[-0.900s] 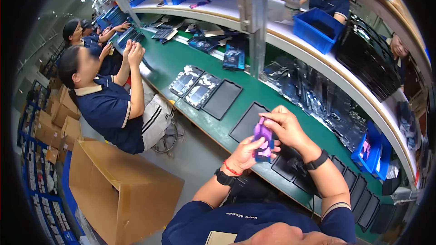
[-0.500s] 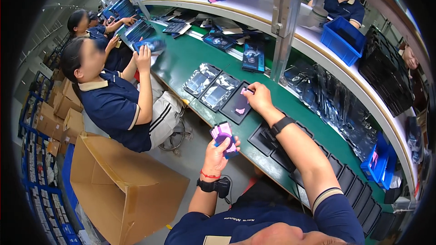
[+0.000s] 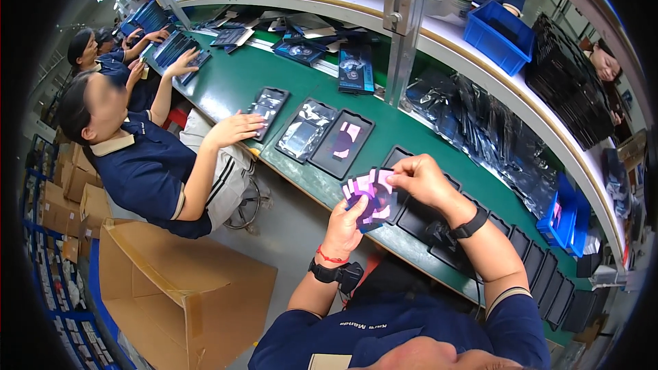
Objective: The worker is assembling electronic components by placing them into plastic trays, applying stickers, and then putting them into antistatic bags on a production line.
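- Centre of the frame: the left hand [image 3: 344, 227] is closed about a fan of pink-and-purple cards [image 3: 365, 200], its thumb pressed across their front face, above the near edge of the green bench [image 3: 404, 127].
- Just right of centre: the right hand [image 3: 425, 179] has thumb and forefinger brought together at the fan's upper right edge; whether they grip one card or several cannot be told.
- Centre, above the hands: a black tray [image 3: 327, 163] bears a flat pink-and-dark piece [image 3: 347, 138]—by appearance, one tray furnished. To its left lies a tray under shiny clear film [image 3: 306, 130].
- Left of these: a co-worker's hand [image 3: 238, 129] rests on a further dark tray [image 3: 271, 108].
- Lower right: a row of dark trays [image 3: 545, 270] runs along the bench; no pink piece can be made out in them, so this part appears undone, with several cards in hand and not in trays.
- Right edge: blue bins [image 3: 563, 233], one showing a little pink; what it holds is too small to identify.
- Obscured: the forearm and hands cover parts of the nearest trays—their insides cannot be fully read. The overlapping cards prevent a count, and the left hand's fingers behind the fan are mostly hidden.
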A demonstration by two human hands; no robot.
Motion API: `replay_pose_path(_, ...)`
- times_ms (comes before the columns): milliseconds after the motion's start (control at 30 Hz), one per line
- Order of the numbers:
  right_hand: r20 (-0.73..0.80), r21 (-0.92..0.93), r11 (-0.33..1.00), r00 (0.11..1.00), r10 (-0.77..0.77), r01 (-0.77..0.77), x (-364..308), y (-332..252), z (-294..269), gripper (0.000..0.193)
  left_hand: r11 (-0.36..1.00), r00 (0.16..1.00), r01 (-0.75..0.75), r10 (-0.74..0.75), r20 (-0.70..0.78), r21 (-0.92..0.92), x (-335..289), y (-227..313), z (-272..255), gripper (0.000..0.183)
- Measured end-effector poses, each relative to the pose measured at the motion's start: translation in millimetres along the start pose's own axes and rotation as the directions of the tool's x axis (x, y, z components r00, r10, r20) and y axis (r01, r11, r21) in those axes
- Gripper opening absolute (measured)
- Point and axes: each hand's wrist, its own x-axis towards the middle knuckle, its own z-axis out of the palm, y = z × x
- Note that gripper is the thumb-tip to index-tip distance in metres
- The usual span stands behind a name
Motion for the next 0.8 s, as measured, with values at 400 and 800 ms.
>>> replay_pose_path(400,-0.317,-0.438,0.899,0.938,-0.140,-0.014,-44,-15,-19,0.041,0.946,0.973,-0.128,0.178,-0.146,0.299,-15,-11,6,0.020)
replay_pose_path(800,-0.318,-0.379,0.914,0.948,0.018,-0.145,-77,42,-43,0.028,0.979,0.997,-0.056,0.064,-0.037,0.197,-14,-34,35,0.026)
